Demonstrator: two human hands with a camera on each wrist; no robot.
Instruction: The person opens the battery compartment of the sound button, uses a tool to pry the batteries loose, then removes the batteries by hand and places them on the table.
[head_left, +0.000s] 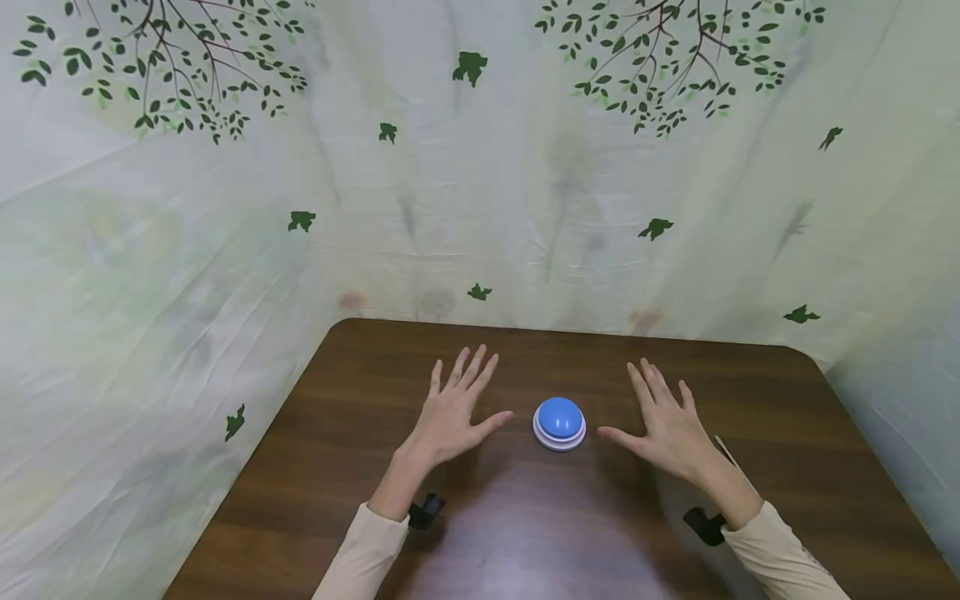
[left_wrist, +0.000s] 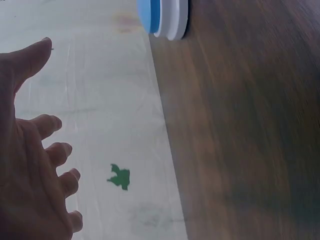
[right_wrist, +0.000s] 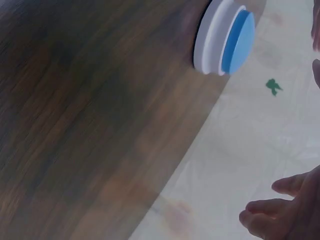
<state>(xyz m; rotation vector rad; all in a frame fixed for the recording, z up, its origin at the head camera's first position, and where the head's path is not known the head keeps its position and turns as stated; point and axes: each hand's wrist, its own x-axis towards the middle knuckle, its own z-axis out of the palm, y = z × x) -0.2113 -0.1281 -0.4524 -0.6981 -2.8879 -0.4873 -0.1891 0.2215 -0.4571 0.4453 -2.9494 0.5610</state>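
Cream sleeves, a pair: covered the forearms, nearest. Black devices, two: sat one at each wrist. Left hand: was spread wide above the wood-grain counter, thumb stretched inward, holding nothing. Right hand: was likewise opened out, thumb inward, and held nothing. Push button, blue dome, white base: stood on the counter between both hands, touched by neither. Pale sheet: hung beyond the far edge, bearing green leaf shapes and, higher, two leafy branches.

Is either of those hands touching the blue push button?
No, in the head view wood-grain tabletop shows between the blue push button and both the left hand and right hand.
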